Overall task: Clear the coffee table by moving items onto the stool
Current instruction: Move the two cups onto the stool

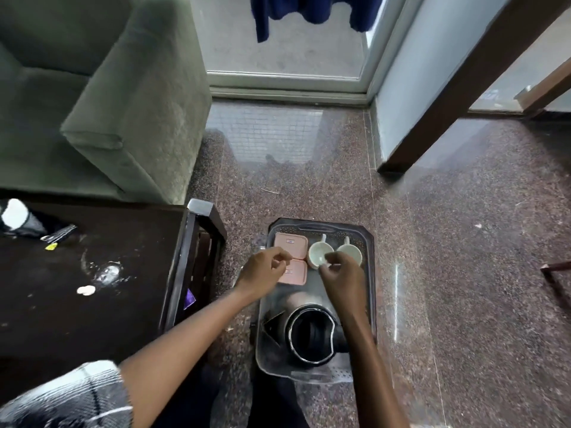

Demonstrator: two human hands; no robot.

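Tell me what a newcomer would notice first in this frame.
A clear tray at bottom centre carries two pink boxes, two white cups and a black kettle, with the left hand and right hand above its far end, fingers curled. Left of it, the dark coffee table shows a wet smear and scraps; a green sofa fills the upper left.

floor (463, 242): speckled brown granite, glossy
armchair (123, 103): grey-green, upper L
door (287, 80): glass, white frame, daylight thru
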